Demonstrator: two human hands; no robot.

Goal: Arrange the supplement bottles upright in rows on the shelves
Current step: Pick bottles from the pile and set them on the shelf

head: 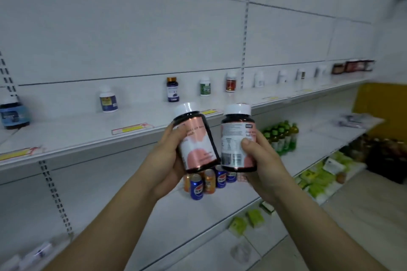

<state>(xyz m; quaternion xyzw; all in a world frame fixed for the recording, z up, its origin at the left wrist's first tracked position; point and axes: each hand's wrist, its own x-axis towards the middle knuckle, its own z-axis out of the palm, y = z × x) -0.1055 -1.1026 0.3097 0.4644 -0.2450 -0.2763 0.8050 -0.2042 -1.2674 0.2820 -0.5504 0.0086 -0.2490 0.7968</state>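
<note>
Before white metal shelf [88,136], clutched one dark, pink-labelled plastic bottle [196,141] in left hand [165,160], second bottle [236,138] in right hand [262,158]. Raised, probably, for shelving upright.

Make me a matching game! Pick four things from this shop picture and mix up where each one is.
Things:
1. tilted pink bottle
2. upright pink bottle
3. cans
4. gold-capped bottle

Places:
A. in the right hand
B. on the upper shelf
C. in the left hand
D. on the lower shelf, under the held bottles

Pairs: 1-C, 2-A, 3-D, 4-B
</note>
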